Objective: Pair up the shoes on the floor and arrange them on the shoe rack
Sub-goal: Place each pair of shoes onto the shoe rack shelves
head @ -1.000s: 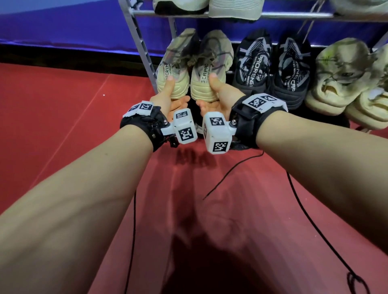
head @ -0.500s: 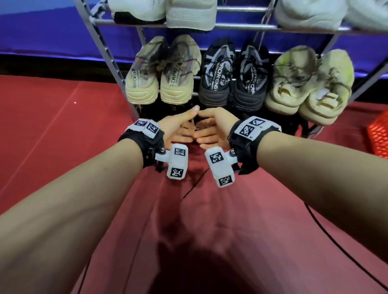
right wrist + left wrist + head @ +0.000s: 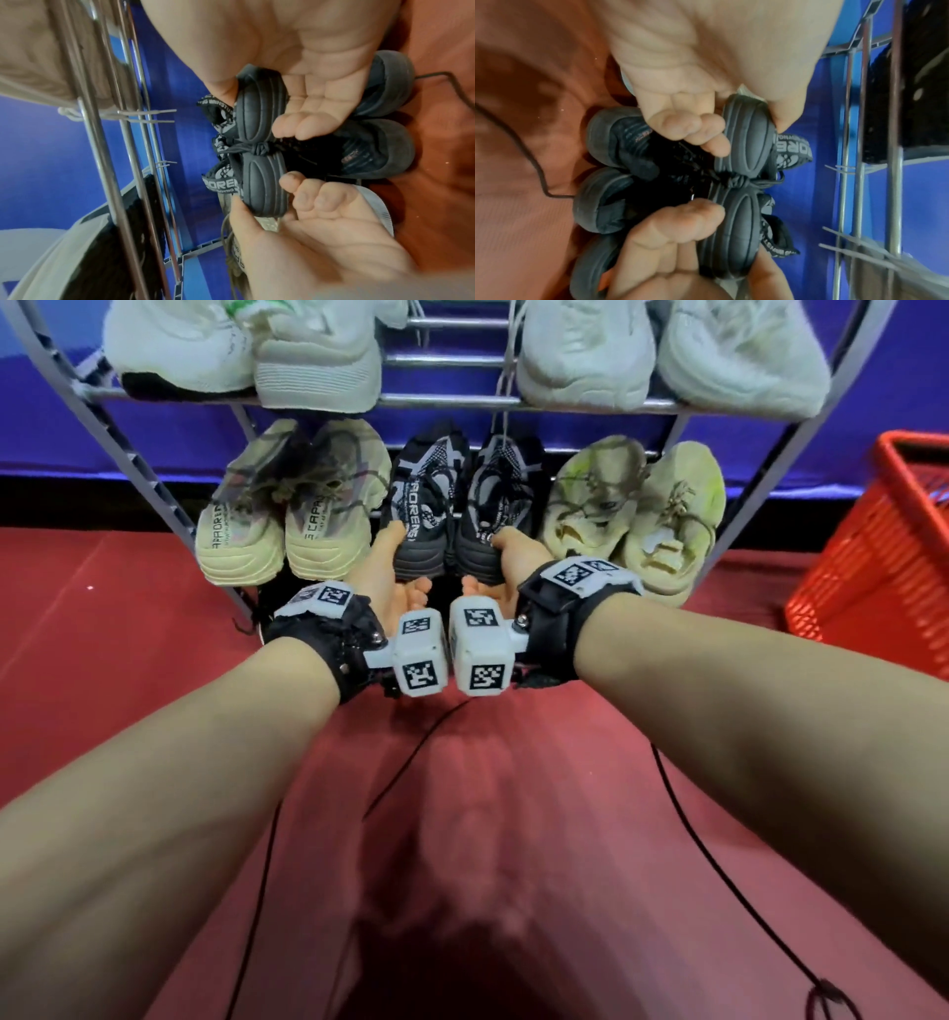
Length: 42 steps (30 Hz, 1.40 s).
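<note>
A black pair with white lettering stands on the middle shelf of the metal shoe rack (image 3: 146, 472). My left hand (image 3: 386, 572) grips the heel of the left black shoe (image 3: 423, 505), thumb on top and fingers curled under the sole. The right hand (image 3: 508, 572) grips the heel of the right black shoe (image 3: 497, 505) the same way. The left wrist view shows the left thumb and fingers pinching the ribbed heel (image 3: 746, 132). In the right wrist view the right hand clasps the other heel (image 3: 259, 107). The two heels sit side by side, touching.
A beige pair (image 3: 287, 516) sits left of the black shoes, a yellowish pair (image 3: 637, 516) to their right. White shoes (image 3: 246, 346) fill the shelf above. Dark shoes (image 3: 611, 138) lie beneath. A red basket (image 3: 883, 557) stands at the right. Black cables (image 3: 719, 855) trail over the red floor.
Both hands let go of the beige pair's heels, drew back open, moved right, and now grip the heels of the black pair.
</note>
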Motion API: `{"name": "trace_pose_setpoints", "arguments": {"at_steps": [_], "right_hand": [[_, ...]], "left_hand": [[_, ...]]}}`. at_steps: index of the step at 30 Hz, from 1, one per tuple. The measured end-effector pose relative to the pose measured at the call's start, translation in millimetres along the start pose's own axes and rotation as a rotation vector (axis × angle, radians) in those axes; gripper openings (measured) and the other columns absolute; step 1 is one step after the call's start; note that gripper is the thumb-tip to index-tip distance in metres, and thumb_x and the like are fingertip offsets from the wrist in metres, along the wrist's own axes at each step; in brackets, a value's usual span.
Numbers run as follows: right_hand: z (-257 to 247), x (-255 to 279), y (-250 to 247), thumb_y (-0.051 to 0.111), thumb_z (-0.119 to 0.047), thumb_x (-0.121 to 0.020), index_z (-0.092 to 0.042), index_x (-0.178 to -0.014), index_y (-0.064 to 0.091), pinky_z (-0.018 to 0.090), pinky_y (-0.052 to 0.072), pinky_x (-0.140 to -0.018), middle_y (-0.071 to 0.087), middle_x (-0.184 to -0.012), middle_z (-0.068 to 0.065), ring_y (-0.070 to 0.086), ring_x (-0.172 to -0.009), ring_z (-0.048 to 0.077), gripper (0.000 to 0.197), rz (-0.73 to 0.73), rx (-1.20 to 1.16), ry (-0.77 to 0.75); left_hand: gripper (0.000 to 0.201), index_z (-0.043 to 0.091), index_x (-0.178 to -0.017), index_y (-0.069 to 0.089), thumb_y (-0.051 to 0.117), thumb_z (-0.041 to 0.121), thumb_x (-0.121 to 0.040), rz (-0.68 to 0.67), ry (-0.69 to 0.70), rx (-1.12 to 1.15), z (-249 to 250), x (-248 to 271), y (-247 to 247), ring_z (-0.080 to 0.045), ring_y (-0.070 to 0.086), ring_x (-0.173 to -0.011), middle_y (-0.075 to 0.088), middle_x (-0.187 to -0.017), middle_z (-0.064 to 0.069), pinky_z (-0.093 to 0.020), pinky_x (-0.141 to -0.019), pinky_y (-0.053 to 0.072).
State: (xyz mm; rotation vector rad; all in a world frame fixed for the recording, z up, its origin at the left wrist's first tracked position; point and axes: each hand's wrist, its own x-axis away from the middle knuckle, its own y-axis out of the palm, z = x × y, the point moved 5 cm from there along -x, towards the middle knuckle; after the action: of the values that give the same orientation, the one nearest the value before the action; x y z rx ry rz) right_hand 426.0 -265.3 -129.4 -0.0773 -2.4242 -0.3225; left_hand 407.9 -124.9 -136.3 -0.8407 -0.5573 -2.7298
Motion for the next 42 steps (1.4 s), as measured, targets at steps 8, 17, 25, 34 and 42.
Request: {"name": "trace_pose_setpoints", "arguments": {"at_steps": [8, 17, 25, 34, 42], "right_hand": [[7.7, 11.4, -6.4, 0.037, -0.065, -0.094, -0.007, -0.085, 0.056, 0.044, 0.053, -0.082, 0.065, -0.064, 0.016, 0.059, -0.062, 0.027, 0.062, -0.056, 0.109, 0.026], [-10.9, 55.6, -17.4, 0.028, -0.042, -0.103, -0.008, -0.070, 0.055, 0.020, 0.039, -0.046, 0.058, -0.048, 0.007, 0.046, -0.046, 0.018, 0.055, -0.061, 0.777, 0.053], [-69.2, 77.9, -8.7, 0.044, -0.023, -0.096, -0.013, -0.075, 0.058, 0.025, 0.045, -0.055, 0.054, -0.065, 0.003, 0.050, -0.053, 0.015, 0.027, -0.072, 0.405, -0.053], [-93.3, 106.7, -20.8, 0.047, -0.019, -0.096, -0.016, -0.078, 0.058, 0.024, 0.045, -0.053, 0.057, -0.068, 0.001, 0.050, -0.055, 0.013, 0.021, 0.049, 0.301, 0.198], [-146.5, 140.3, -22.1, 0.043, -0.004, -0.077, 0.001, -0.083, 0.049, 0.042, 0.048, -0.084, 0.063, -0.072, 0.020, 0.060, -0.065, 0.030, 0.009, 0.329, 0.178, 0.077]], "left_hand": [[0.071, 0.021, -0.125, 0.056, 0.056, 0.074, -0.078, -0.034, -0.012, -0.117, -4.9, -4.1, -15.0, -0.013, 0.050, -0.051, 0.064, -0.077, -0.003, -0.021, -0.046, 0.045], [0.045, 0.007, -0.089, 0.069, 0.055, 0.050, -0.092, -0.198, -0.209, -0.777, -2.7, 41.9, -6.1, -0.016, 0.064, -0.053, 0.070, -0.064, -0.004, -0.020, -0.045, 0.047], [0.030, 0.013, -0.094, 0.066, 0.053, 0.040, -0.095, -0.284, -0.113, -0.702, 57.3, 55.6, 53.2, -0.009, 0.066, -0.053, 0.071, -0.083, -0.003, -0.016, -0.046, 0.051], [0.024, 0.016, -0.091, 0.067, 0.054, 0.035, -0.096, -0.271, -0.255, -0.644, 102.1, 86.4, 83.8, -0.014, 0.063, -0.074, 0.070, -0.085, 0.000, -0.027, -0.063, 0.048], [0.013, 0.021, -0.064, 0.057, 0.057, 0.031, -0.072, -0.250, 0.367, -0.895, 167.6, 89.0, 138.2, -0.024, 0.058, -0.062, 0.059, -0.063, 0.002, -0.030, -0.062, 0.048]]}}
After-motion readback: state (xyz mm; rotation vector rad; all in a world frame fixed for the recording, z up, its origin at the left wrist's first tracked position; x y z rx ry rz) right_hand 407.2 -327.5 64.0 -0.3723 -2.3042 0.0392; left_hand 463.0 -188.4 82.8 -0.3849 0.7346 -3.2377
